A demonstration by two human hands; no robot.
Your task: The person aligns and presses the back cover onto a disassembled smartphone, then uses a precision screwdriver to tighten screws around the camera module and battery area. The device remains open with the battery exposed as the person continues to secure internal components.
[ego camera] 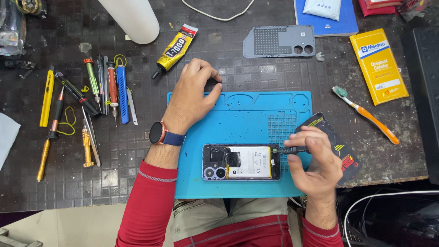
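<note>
An opened phone (pixel 241 162) lies face down on a blue work mat (pixel 247 119), its white battery and black camera section exposed. My right hand (pixel 313 160) grips a thin black screwdriver (pixel 292 149) whose tip meets the phone's right end. My left hand (pixel 194 93) reaches to the mat's upper left corner, fingertips pinched together over a tray slot; whether something small sits between them cannot be seen. A watch with a blue strap (pixel 160 134) is on that wrist.
A grey phone back cover (pixel 280 41) and a yellow glue tube (pixel 176 49) lie beyond the mat. Several screwdrivers and tweezers (pixel 91 105) lie at left. A toothbrush (pixel 366 114), a yellow packet (pixel 378 65) and a black card (pixel 334 137) are at right. A white cylinder (pixel 130 18) stands at back.
</note>
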